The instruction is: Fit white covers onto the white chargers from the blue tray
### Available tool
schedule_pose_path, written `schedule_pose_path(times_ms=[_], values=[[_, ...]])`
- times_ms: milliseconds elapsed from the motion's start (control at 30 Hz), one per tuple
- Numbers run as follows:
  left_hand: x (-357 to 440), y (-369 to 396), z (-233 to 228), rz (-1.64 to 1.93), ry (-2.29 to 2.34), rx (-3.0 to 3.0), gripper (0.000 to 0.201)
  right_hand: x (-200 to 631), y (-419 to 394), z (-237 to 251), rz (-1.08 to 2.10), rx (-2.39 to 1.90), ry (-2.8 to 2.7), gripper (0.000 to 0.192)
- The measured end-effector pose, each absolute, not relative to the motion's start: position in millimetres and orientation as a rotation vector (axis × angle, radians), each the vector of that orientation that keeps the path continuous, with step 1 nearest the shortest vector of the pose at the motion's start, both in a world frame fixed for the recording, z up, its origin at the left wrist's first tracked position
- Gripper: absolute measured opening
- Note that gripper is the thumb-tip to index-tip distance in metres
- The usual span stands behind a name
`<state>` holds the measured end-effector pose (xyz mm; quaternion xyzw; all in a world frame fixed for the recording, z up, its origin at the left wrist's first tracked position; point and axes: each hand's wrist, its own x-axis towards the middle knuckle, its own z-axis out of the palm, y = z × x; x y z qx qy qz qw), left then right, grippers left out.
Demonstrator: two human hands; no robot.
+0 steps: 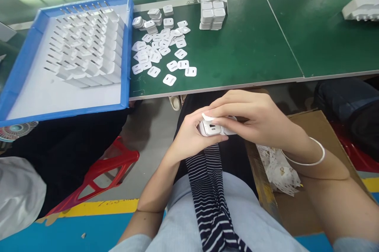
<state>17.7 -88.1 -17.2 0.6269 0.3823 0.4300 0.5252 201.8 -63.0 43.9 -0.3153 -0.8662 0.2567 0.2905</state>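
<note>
Head view: white charger [211, 128] between left hand [189, 135] and right hand [254, 119].

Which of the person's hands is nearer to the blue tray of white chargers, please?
Left. The left hand is below and right of the blue tray, over the lap; the right hand lies farther right.

A green matted workbench [251, 54] carried a blue plastic tray [128, 50] at its left end. Just right of the tray lay scattered flat white square plates [161, 48]; farther right stood a stack of what looked like white charger bodies [212, 9].
</note>
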Motion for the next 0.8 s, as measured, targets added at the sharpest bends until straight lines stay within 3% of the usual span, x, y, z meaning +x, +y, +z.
schedule_pose_path(times_ms=[333,800], values=[[19,-88,-16,0.992,0.867,1.531,0.041,208,-70,52,0.860,-1.013,-2.235,0.016],[18,-84,-16,1.071,0.859,1.539,0.042,204,-81,41,0.865,-0.988,-2.064,0.015]])
